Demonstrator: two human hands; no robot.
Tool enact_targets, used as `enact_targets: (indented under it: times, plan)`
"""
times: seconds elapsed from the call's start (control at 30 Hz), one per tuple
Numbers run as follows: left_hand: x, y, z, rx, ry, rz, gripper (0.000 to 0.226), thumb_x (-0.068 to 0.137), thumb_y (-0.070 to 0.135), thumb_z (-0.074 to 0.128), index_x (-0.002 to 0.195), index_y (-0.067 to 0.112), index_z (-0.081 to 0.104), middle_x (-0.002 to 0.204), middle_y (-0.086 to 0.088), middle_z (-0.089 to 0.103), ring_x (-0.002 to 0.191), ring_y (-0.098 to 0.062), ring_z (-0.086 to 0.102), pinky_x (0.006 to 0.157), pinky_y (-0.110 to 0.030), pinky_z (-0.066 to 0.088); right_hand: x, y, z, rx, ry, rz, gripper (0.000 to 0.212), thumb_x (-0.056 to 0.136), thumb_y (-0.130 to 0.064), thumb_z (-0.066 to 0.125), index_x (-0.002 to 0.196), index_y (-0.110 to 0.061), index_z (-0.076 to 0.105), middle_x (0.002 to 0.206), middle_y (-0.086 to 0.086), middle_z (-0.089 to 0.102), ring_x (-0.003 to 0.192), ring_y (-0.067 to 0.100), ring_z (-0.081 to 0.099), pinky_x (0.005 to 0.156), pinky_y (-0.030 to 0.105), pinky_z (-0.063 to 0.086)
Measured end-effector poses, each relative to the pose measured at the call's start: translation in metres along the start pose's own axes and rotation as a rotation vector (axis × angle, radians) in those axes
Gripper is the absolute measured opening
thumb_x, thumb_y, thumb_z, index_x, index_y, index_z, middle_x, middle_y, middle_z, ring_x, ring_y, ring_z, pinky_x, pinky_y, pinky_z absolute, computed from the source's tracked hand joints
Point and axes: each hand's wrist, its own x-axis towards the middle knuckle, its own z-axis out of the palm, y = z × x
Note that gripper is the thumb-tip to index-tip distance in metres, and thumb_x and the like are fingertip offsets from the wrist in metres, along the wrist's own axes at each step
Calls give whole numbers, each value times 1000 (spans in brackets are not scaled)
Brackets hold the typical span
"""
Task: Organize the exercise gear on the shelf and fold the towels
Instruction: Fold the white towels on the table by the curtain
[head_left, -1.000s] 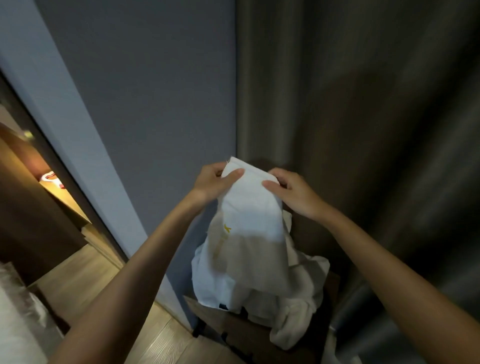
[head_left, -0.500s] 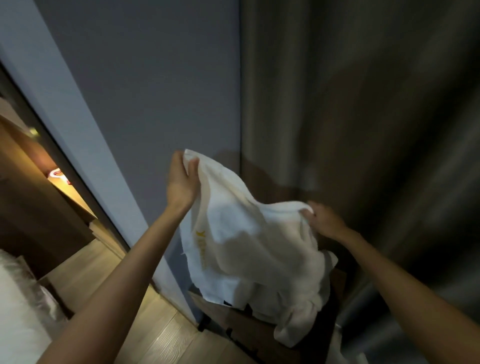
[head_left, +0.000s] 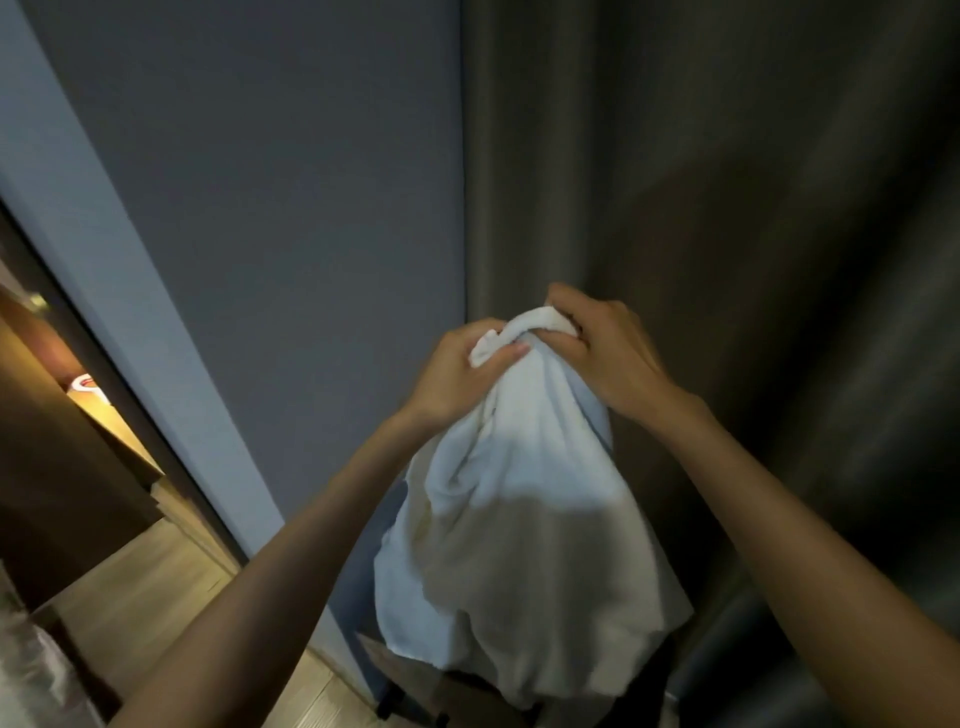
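Hands meet at chest height before a dark curtain (head_left: 727, 208). Left hand (head_left: 457, 376) and right hand (head_left: 602, 348) both have fingers clamped on the bunched top of a white towel (head_left: 524, 519), which hangs down loosely between the forearms, beside a grey wall (head_left: 285, 208).

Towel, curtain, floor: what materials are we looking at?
Towel: soft white cloth, likely cotton terry; it bunches and drapes limp from both hands, matte.
Curtain: heavy dark fabric with a faint sheen, hanging in deep vertical folds.
Floor: light wood or wood-look planks; seams and grain show.
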Motion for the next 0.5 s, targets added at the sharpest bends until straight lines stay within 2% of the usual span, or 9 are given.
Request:
enact_targets:
  times: [0.07, 0.13, 0.17, 0.27, 0.33, 0.4, 0.47, 0.5]
  plan:
    - [2, -2, -3, 43, 92, 0, 7, 87, 37, 57, 85, 36, 63, 83, 18, 66, 80, 4, 60, 71, -17, 45, 0, 9, 4, 74, 0, 40, 25, 90, -42, 55, 76, -27, 41, 62, -8, 50, 62, 16, 55, 59, 36, 44]
    - [4, -2, -7, 94, 211, 11, 11, 89, 30, 52, 90, 33, 62, 91, 14, 64, 86, 0, 59, 75, -14, 44, -2, 23, 10, 174, -57, 90, 31, 90, -44, 60, 70, -26, 44, 60, -10, 49, 56, 5, 48, 55, 21, 38]
    - [6, -2, -10, 99, 279, 5, 12, 91, 26, 50, 91, 29, 62, 92, 12, 63, 87, -3, 59, 76, -14, 43, -4, 30, 14, 221, -98, 117, 35, 89, -43, 63, 67, -22, 44, 59, -10, 47, 54, 3, 43, 54, 20, 35]
    - [16, 4, -21, 43, 513, -52, 11, 96, 15, 49, 91, 19, 58, 87, 9, 58, 85, -10, 56, 75, -19, 42, -16, 52, 33, 302, -264, 210, 42, 88, -39, 65, 63, -11, 46, 60, -8, 39, 59, 4, 38, 59, 30, 32]
    - [24, 7, -32, 19, 597, -52, 11, 97, 12, 48, 91, 18, 56, 86, 10, 57, 80, -4, 55, 73, -15, 41, -26, 61, 48, 368, -377, 250, 36, 90, -35, 64, 70, -6, 56, 64, -5, 44, 63, 6, 42, 61, 30, 34]
    - [29, 10, -41, 11, 613, -41, 12, 97, 10, 46, 91, 17, 54, 84, 13, 55, 76, 5, 53, 69, -8, 40, -34, 64, 59, 394, -455, 246, 32, 92, -26, 63, 76, 1, 57, 66, 0, 43, 65, 8, 41, 62, 29, 34]
    - [33, 10, -49, 10, 640, -51, 11, 97, 12, 45, 90, 15, 54, 82, 15, 54, 74, 7, 52, 67, -7, 39, -39, 66, 66, 314, -421, 229, 30, 92, -16, 62, 69, -9, 44, 62, -2, 37, 60, 8, 35, 60, 30, 31]
    - [34, 8, -54, 23, 651, -54, 11, 97, 13, 46, 90, 15, 55, 81, 15, 54, 72, 8, 52, 66, -7, 39, -41, 66, 67, 273, -339, 240, 32, 92, -12, 61, 69, -13, 39, 61, -2, 35, 59, 9, 33, 60, 31, 31]
